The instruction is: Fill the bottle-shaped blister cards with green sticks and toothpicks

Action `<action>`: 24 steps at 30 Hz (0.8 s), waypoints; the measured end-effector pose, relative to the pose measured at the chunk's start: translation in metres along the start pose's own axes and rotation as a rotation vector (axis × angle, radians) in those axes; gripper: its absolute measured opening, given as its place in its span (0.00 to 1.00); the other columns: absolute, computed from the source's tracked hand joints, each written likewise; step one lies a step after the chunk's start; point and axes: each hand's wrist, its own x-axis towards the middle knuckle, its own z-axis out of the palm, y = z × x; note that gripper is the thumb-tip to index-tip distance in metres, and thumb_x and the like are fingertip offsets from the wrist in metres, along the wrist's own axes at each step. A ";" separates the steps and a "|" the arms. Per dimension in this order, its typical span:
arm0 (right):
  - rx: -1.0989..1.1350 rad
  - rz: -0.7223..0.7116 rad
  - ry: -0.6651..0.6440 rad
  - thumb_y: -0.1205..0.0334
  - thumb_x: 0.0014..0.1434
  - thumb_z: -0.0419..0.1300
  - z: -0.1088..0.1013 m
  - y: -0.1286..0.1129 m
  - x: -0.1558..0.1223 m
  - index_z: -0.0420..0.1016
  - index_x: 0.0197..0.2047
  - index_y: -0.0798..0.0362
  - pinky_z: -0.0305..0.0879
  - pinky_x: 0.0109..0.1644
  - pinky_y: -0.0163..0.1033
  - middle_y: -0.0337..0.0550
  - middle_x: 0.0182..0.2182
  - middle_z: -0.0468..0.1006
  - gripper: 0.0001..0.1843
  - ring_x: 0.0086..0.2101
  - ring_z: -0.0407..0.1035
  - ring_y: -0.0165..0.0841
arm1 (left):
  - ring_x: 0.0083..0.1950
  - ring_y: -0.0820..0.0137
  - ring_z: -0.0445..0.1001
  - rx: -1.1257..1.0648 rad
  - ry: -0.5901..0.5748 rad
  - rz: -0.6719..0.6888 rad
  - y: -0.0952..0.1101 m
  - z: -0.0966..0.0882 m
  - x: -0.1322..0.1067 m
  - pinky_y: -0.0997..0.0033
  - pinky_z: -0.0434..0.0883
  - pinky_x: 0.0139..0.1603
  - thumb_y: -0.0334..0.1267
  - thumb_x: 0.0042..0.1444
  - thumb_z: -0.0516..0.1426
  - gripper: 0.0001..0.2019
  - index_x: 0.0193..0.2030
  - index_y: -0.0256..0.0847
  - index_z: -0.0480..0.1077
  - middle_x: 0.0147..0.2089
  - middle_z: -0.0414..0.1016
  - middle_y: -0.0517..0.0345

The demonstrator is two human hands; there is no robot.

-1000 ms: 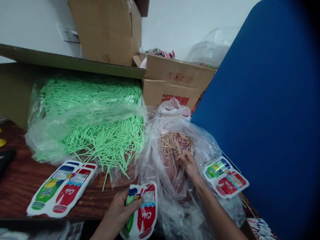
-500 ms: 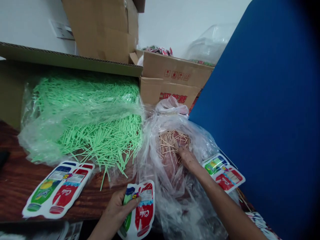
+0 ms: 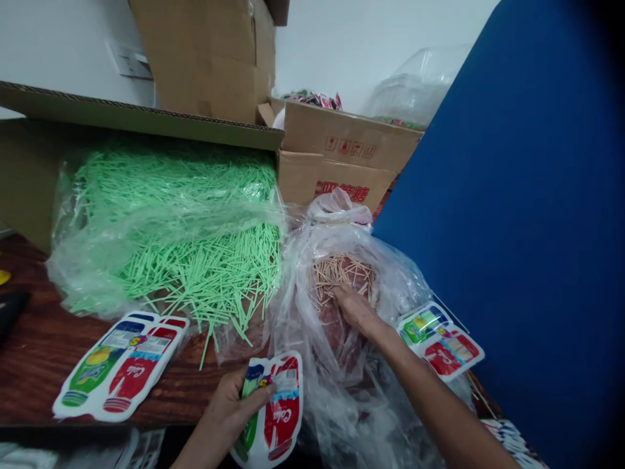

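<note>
My left hand point(image 3: 239, 407) is closed on a printed packet point(image 3: 283, 417) shaped like two bottles, a red one marked Cola and a green one, thumb across its front. To the right, my right hand point(image 3: 355, 309) reaches into an open clear plastic bag point(image 3: 312, 345). Its fingers are bunched at the left of a pile of thin brown sticks point(image 3: 334, 270), their tips partly hidden among them. Thin green sticks point(image 3: 209, 260) spill from another clear bag at the left. A stack of similar packets point(image 3: 120, 368) lies on the table's left, and more packets point(image 3: 442, 342) lie beside my right forearm.
An open cardboard box point(image 3: 146, 111) stands behind the green sticks. Another carton point(image 3: 336, 159) with red print is at the back, by a clear plastic tub point(image 3: 405, 88). A large blue panel point(image 3: 512, 215) borders the right side. A black object point(image 3: 12, 312) lies at far left.
My right hand has shifted left across the brown sticks. My left hand keeps hold of the packet in the same place. The whole view has moved slightly.
</note>
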 end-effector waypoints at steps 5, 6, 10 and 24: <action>0.061 0.042 0.042 0.68 0.53 0.56 0.007 -0.006 0.004 0.69 0.30 0.50 0.56 0.51 0.42 0.46 0.38 0.73 0.03 0.41 0.64 0.39 | 0.25 0.72 0.70 0.030 0.008 0.005 -0.001 -0.003 -0.003 0.76 0.66 0.27 0.46 0.51 0.62 0.13 0.30 0.36 0.71 0.25 0.74 0.61; 0.083 0.055 0.071 0.66 0.54 0.56 0.006 -0.004 0.004 0.69 0.30 0.50 0.56 0.50 0.43 0.45 0.37 0.72 0.02 0.41 0.63 0.39 | 0.25 0.72 0.70 0.030 0.009 0.005 -0.002 -0.004 -0.003 0.76 0.66 0.27 0.46 0.51 0.62 0.13 0.30 0.36 0.71 0.25 0.74 0.61; 0.229 0.105 0.177 0.53 0.59 0.52 0.004 -0.004 -0.002 0.67 0.31 0.50 0.60 0.44 0.43 0.42 0.32 0.71 0.11 0.35 0.63 0.38 | 0.26 0.70 0.71 -0.005 0.004 -0.004 -0.004 -0.004 -0.003 0.75 0.67 0.27 0.47 0.51 0.62 0.14 0.31 0.36 0.71 0.26 0.76 0.59; 0.797 0.285 0.193 0.49 0.56 0.60 0.056 -0.025 -0.057 0.73 0.40 0.51 0.65 0.44 0.41 0.42 0.33 0.78 0.15 0.36 0.70 0.37 | 0.25 0.72 0.70 -0.016 -0.015 -0.010 0.003 0.004 -0.006 0.76 0.66 0.26 0.46 0.51 0.62 0.13 0.29 0.36 0.72 0.25 0.75 0.59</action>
